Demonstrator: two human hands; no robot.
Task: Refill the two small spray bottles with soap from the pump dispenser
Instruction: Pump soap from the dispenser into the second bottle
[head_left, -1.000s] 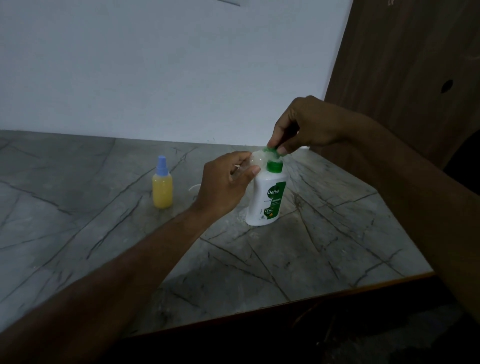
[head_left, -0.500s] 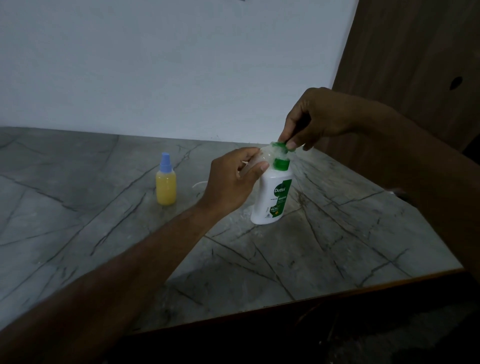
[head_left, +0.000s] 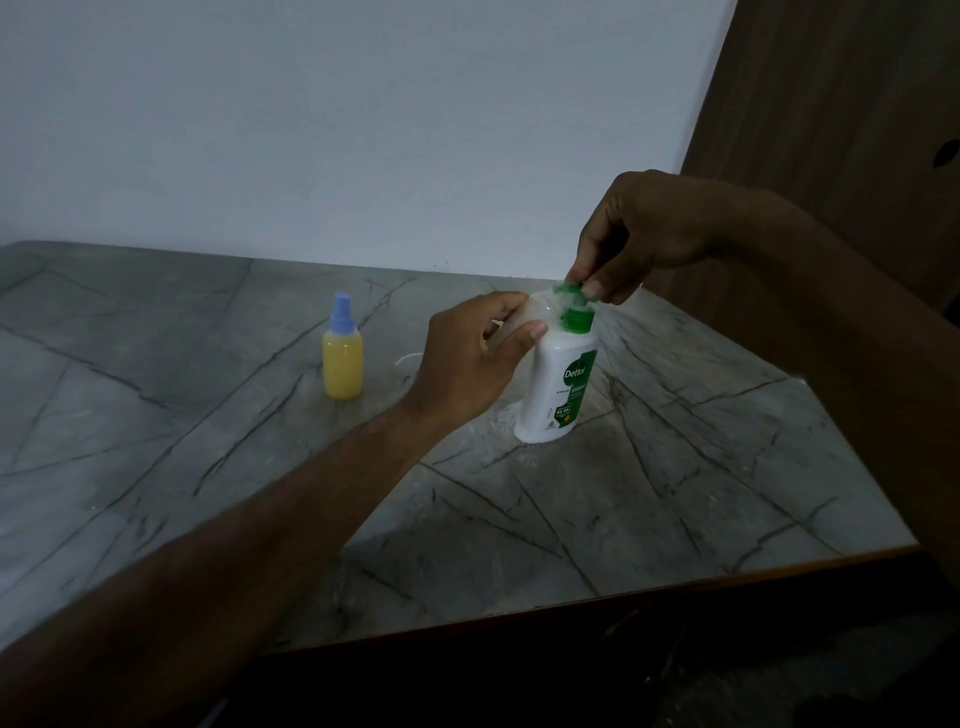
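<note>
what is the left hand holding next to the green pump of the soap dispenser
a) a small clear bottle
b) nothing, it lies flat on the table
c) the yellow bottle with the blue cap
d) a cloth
a: the left hand grips a small clear bottle at the nozzle of the soap dispenser, whose green pump head the right hand presses; the yellow bottle stands alone on the table.

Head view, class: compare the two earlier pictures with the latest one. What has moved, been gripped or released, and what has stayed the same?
Little has changed. The right hand stays on the green pump head of the soap dispenser. The left hand still holds the clear small bottle at the spout. Nothing was released. The yellow spray bottle stands untouched on the table. Only the camera shifted.
</note>
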